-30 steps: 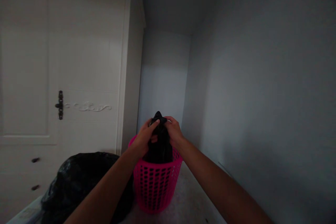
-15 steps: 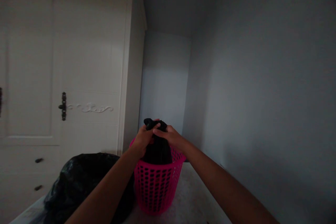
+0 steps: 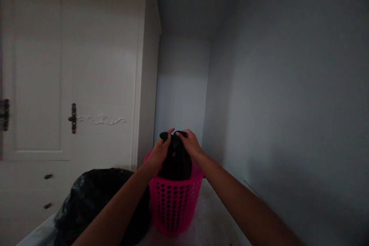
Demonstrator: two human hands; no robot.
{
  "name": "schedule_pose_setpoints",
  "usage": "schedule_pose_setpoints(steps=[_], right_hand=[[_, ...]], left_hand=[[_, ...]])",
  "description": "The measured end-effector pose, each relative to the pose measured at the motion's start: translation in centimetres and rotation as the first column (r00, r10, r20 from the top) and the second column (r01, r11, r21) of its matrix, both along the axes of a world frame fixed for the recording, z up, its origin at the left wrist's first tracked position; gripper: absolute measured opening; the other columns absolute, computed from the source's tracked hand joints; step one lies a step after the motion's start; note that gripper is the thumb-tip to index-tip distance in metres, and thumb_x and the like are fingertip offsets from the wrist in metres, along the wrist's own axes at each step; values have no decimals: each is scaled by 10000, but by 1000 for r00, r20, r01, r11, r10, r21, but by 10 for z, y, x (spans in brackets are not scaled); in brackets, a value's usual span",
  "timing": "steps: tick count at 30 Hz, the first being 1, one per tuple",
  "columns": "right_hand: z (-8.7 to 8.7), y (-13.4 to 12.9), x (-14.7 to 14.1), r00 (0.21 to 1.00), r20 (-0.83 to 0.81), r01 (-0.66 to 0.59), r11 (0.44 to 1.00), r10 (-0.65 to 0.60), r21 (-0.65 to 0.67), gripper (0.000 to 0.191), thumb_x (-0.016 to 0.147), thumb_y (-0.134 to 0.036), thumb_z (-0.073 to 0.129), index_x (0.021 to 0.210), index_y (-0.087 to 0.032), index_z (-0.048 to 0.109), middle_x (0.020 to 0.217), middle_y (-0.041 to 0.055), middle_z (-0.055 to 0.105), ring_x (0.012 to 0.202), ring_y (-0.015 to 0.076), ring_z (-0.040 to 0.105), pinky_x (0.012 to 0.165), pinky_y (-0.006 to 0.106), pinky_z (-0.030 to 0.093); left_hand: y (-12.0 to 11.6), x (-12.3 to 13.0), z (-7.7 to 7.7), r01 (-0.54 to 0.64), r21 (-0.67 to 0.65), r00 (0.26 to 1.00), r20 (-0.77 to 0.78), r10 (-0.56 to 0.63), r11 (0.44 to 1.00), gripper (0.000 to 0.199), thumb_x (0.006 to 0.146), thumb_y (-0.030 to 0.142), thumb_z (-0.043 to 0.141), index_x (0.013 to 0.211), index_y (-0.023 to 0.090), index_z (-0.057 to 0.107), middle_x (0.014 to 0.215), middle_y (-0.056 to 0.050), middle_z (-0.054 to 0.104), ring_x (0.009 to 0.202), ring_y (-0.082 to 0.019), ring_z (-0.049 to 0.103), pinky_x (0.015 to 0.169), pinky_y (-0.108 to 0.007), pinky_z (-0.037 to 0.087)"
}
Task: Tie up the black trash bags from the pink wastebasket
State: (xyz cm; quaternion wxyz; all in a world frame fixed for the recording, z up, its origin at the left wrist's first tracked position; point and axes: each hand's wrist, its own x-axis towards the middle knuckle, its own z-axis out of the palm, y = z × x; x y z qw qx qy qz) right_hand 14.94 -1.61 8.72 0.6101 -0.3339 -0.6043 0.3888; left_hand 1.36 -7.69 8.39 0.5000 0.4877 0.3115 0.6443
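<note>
A pink plastic basket (image 3: pixel 173 207) with rows of holes stands upright on a pale surface. Black, thin material, which looks like a bag (image 3: pixel 176 163), sits in its mouth and rises above the rim. My left hand (image 3: pixel 161 152) pinches a gathered end of the black bag on the left. On the right, my right hand (image 3: pixel 190 144) grips another part of its top, thumb and fingers closed on it. A small gap lies between the two hands. What the bag holds is hidden.
A large, shiny black plastic bag (image 3: pixel 92 192) lies left of the basket, partly behind my left forearm. A white wardrobe (image 3: pixel 100 65) with dark handles stands at the left. A grey wall (image 3: pixel 288 84) runs along the right side of the pale surface (image 3: pixel 213 215).
My hands have moved a little apart, and the bag's top is now held at two separate points. The view has shifted slightly, showing more of the wardrobe's left side.
</note>
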Motion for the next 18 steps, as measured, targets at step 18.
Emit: schedule_pose_setpoints(steps=[18], right_hand=[[-1,-23,-6,875,192,-463,883,444,71,622,779,-459,819,1327,-228,638,883,2,729,736,198,696,749,369,601]], left_hand=[[10,-7,-5,-137,34,988,-68,139,990,568,873,659,668,1147,161,684,535,74,527,422,-99,471,411,-196,357]])
